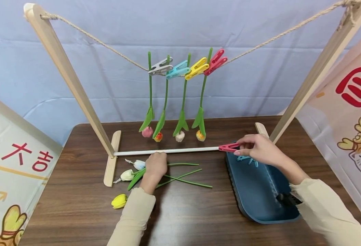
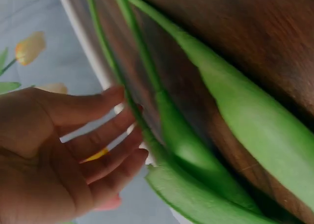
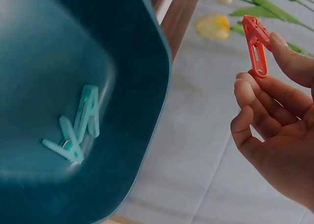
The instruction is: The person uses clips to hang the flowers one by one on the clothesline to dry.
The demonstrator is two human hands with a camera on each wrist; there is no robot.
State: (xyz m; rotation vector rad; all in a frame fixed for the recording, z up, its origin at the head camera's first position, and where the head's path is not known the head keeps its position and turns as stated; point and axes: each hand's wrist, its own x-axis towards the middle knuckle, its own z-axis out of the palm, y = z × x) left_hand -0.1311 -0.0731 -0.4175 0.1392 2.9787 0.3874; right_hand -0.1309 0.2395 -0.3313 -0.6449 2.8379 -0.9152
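Note:
My right hand (image 1: 258, 147) pinches a red clothespin (image 3: 256, 44) by its handle ends, thumb against fingertips, above the back of the blue basin (image 1: 242, 191). My left hand (image 1: 156, 167) is low over the tabletop among loose artificial tulips, with thumb and fingertips pinching one thin green stem (image 2: 105, 49). Around it lie a pale blue tulip (image 1: 139, 165), a cream tulip (image 1: 126, 175) and a yellow tulip (image 1: 119, 201). Light blue clothespins (image 3: 88, 111) lie inside the basin.
A wooden frame (image 1: 72, 82) carries a sagging rope (image 1: 100, 42). Several tulips hang from it bloom down, clipped by a grey clothespin (image 1: 161, 67), a blue clothespin (image 1: 178, 69), a yellow clothespin (image 1: 197, 68) and a red clothespin (image 1: 215, 62). A white bar (image 1: 186, 150) spans the frame's base.

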